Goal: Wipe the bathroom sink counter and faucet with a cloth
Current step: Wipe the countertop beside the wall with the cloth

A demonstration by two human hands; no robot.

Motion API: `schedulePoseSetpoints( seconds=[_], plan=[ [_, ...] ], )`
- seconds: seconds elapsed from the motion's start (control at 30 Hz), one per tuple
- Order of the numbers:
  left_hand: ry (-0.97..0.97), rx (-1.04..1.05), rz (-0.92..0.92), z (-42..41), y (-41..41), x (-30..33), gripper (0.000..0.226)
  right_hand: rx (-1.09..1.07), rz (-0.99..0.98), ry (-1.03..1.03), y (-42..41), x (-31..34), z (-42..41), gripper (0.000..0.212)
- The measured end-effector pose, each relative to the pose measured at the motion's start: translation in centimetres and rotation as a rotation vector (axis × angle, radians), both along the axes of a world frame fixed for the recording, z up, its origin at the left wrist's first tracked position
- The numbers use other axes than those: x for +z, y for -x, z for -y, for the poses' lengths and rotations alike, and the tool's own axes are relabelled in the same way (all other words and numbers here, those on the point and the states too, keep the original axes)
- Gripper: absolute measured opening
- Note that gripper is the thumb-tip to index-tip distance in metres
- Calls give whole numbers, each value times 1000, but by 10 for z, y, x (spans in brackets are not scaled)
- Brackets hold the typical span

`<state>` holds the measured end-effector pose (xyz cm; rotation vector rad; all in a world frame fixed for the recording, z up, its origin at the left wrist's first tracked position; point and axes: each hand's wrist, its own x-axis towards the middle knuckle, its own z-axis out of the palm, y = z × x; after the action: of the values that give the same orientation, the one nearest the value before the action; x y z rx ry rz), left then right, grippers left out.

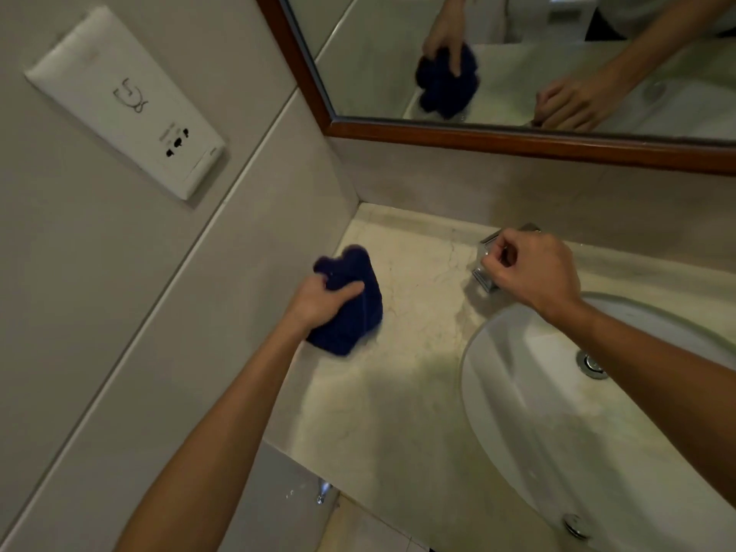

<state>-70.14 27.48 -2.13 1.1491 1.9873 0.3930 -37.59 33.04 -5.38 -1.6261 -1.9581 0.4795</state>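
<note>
Cloth (350, 300) — dark blue, plush, bunched — sits on our veined marble counter (418, 312) at nine o'clock, gripped by our left hand (318, 302); our right hand (533, 268) pinches the chrome faucet (486, 272) beside the white oval sink (517, 392) — wood-framed mirror (478, 139) above.

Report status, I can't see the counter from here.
Left hand grips blue cloth on counter. Right hand holds faucet. Nothing in the way.

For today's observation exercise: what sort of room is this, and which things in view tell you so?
Most likely a bathroom: a white basin with a drain set in a marble counter, a chrome faucet at the wall, and a wood-framed mirror above.
</note>
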Motion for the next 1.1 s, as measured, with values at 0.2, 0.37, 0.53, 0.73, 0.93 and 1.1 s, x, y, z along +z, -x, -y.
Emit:
schedulePoseSetpoints(
  seconds=[0.2, 0.37, 0.53, 0.73, 0.93, 1.1],
  plan=[
    [-568, -103, -398, -126, -11, -42, 21, -6, -6, -26, 1, -6, -1, 11],
    [-467, -270, -488, -155, -17, -118, 28, -45, 18, -43, 2, -13, -4, 15],
    [-515, -407, -461, -149, -7, -121, 58, -43, 3, -50, 2, -12, -3, 12],
    [-557, -591, -435, -161, 5, -104, 53, -32, -12, -69, 2, -11, -4, 21],
    [-452, -854, -397, -149, -16, -38, 28, -31, -12, -47, 4, -9, -5, 22],
    [-197, -1148, -636, -120, -42, 7, 20, -15, -7, -15, 6, -1, -2, 17]
  ],
)
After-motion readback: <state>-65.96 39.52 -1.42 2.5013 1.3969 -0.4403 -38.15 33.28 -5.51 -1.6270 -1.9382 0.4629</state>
